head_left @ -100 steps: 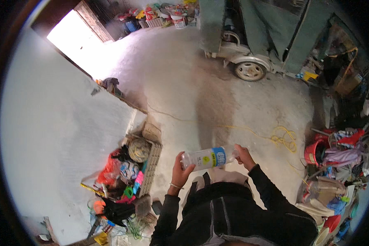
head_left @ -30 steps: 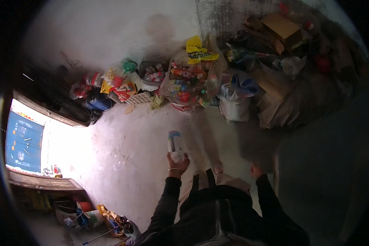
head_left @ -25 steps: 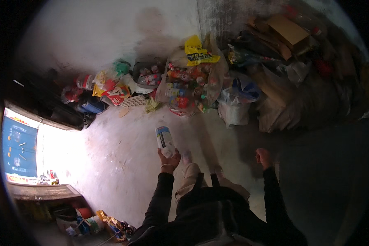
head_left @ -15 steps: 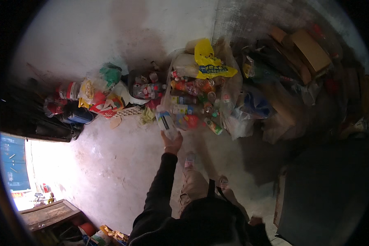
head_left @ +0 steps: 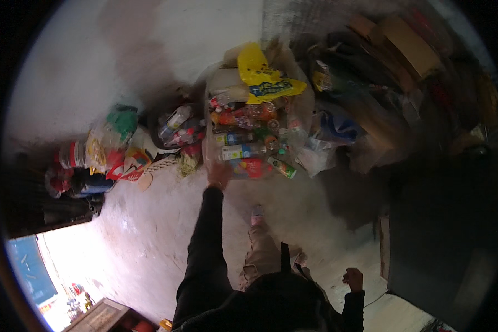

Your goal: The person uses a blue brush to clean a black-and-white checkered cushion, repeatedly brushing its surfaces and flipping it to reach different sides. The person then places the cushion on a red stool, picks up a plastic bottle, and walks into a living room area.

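Observation:
My left hand (head_left: 218, 176) is stretched forward to the near edge of a large clear sack (head_left: 301, 105) filled with plastic bottles. No bottle shows in the hand. A clear bottle with a white and yellow label (head_left: 242, 150) lies in the sack just beyond my fingers, among several red and green bottles. My right hand (head_left: 353, 278) hangs back by my side, curled into a fist with nothing in it. My shoe (head_left: 257, 213) stands on the concrete floor below the sack.
A yellow bag (head_left: 263, 74) lies on top of the sack. Bags of bottles and wrappers (head_left: 113, 146) are heaped at the left along the wall. Cardboard boxes (head_left: 404, 44) and a blue bag (head_left: 337, 124) sit at the right. A bright doorway (head_left: 36, 265) opens at lower left.
I have turned and walked to the sack of bottles. My left hand carried the labelled bottle forward; the bottle is now out of my hand, and my right arm has dropped back.

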Available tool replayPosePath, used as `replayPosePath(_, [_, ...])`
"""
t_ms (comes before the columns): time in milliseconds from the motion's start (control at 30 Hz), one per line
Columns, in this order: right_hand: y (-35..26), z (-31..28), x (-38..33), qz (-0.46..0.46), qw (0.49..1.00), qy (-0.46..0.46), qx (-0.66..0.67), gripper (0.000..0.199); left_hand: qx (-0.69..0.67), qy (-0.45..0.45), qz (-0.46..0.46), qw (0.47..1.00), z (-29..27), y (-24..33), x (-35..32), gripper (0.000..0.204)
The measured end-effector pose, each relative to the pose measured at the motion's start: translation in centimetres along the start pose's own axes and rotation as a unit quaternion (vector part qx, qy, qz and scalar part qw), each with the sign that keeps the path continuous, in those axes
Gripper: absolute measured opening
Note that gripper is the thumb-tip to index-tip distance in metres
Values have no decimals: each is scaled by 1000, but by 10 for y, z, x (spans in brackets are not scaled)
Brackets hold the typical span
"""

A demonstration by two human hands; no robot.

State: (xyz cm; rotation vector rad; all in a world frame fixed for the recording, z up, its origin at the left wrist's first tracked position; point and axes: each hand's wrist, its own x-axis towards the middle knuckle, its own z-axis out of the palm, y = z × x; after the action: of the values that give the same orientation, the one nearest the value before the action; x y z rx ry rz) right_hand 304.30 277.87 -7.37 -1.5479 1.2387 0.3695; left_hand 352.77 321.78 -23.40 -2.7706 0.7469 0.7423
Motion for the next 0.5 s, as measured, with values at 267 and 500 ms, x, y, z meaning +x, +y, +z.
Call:
replayPosePath(267, [72,0,-24,5,998,-21,55,28,-484,-198,-99,847,155,214,-126,23])
replayPosePath(500, [347,-30,-41,153,892,-16,425,19,-697,-258,-276,609,138,312,-152,28])
